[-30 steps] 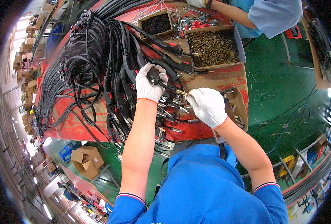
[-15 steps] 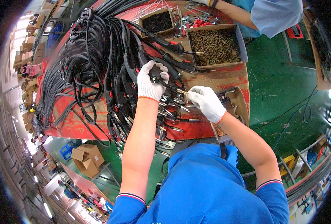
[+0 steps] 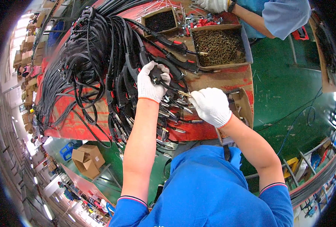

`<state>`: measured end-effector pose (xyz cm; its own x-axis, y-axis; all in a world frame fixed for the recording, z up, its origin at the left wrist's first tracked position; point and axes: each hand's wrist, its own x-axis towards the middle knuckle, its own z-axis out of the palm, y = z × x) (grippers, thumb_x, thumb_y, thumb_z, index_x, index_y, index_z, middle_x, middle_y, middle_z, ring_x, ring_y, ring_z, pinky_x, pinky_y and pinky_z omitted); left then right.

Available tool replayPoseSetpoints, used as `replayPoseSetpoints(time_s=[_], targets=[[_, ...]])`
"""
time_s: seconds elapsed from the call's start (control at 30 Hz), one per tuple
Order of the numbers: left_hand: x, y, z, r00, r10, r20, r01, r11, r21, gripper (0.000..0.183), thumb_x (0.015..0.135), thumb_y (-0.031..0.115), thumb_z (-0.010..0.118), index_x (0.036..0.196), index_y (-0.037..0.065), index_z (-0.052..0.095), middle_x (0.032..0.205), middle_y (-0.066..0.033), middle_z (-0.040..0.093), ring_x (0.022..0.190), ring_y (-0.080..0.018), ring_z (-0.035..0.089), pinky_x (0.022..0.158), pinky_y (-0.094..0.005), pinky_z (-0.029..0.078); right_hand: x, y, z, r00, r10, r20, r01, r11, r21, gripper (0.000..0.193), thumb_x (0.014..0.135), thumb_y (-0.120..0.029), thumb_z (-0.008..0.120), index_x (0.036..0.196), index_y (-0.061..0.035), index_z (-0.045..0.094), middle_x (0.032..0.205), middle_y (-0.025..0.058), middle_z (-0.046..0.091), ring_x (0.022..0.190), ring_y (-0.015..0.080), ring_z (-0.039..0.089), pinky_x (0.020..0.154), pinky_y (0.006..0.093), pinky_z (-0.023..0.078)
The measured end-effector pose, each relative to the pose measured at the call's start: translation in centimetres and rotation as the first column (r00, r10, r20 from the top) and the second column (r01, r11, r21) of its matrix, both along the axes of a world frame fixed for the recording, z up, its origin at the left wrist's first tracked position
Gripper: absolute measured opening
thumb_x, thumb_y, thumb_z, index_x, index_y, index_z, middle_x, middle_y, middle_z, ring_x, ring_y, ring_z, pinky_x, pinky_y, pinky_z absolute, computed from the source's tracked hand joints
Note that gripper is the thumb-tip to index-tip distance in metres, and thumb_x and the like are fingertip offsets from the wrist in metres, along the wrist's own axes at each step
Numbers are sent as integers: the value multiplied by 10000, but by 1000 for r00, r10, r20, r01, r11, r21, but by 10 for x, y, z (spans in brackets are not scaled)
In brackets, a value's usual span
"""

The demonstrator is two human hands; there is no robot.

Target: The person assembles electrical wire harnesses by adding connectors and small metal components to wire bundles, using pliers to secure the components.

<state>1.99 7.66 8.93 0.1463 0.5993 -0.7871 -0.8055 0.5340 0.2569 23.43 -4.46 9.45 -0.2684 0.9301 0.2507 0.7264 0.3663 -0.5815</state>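
Observation:
My left hand [image 3: 152,82], in a white knit glove, is closed around a black welding torch, near where its dark neck [image 3: 170,88] comes out. A brass-coloured fitting [image 3: 183,93] sits at the end of that neck, pointing right. My right hand [image 3: 212,106], gloved alike, has its fingertips pinched together at the fitting's free end; whatever lies between them is too small or hidden to make out. Beneath and around both hands lie several more torches with metal ends [image 3: 181,101], and their black cables [image 3: 88,49] pile up at the left of the red table [image 3: 81,125].
A box of small brass parts [image 3: 217,47] stands beyond my right hand, and a box of black pieces [image 3: 159,22] farther left. Close by my right wrist is a cardboard tray [image 3: 243,101] with metal parts. A co-worker's gloved hand [image 3: 213,5] reaches in at the far edge.
My right hand has turned, its back now facing up more, with the fingertips still by the brass fitting. My left hand shifted slightly left. The co-worker's hand came farther into view.

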Motion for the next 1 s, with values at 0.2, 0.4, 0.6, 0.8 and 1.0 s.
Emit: replayPoseSetpoints(time_s=[0.2, 0.4, 0.6, 0.8, 1.0], targets=[[-3, 0, -3, 1000, -12, 9, 12, 999, 37, 159, 959, 174, 622, 904, 36, 564, 853, -97, 603, 765, -230, 610, 542, -279, 512, -2, 6, -2, 996, 19, 82, -29, 992, 119, 186, 903, -286, 696, 827, -142, 608, 676, 66, 567, 639, 278, 611, 592, 432, 468], [-4, -1, -9, 1000, -16, 14, 16, 999, 36, 166, 969, 168, 609, 941, 7, 578, 873, -103, 617, 779, -220, 607, 548, -275, 505, -18, -4, -21, 898, -141, -418, 62, 979, -196, 144, 958, -232, 643, 903, -102, 674, 678, 95, 581, 637, 258, 621, 610, 445, 481], [-4, -4, -10, 1000, -14, 1, 14, 996, 88, 140, 967, 149, 610, 961, 10, 595, 890, -94, 624, 791, -225, 609, 555, -273, 505, -22, -1, -6, 334, -780, -529, -406, 387, -828, 174, 993, -201, 614, 895, -61, 649, 610, -13, 486, 507, 84, 430, 477, 295, 347], [-10, -6, -11, 1000, -30, 6, 29, 994, 104, 125, 970, 158, 614, 965, 35, 587, 896, -95, 627, 792, -241, 621, 552, -294, 522, -26, -7, -15, -15, -936, -351, -710, 257, -656, 237, 1039, -223, 571, 843, -90, 553, 582, -83, 354, 429, 56, 252, 419, 244, 213], [-25, -12, -12, 980, -5, 201, -27, 987, 157, 117, 961, 154, 639, 1012, 62, 590, 958, -70, 610, 868, -219, 603, 577, -269, 497, -21, -16, -4, 191, -878, -438, -549, 275, -789, 273, 1040, -299, 559, 925, -62, 630, 607, -58, 454, 473, 67, 365, 446, 243, 276]])
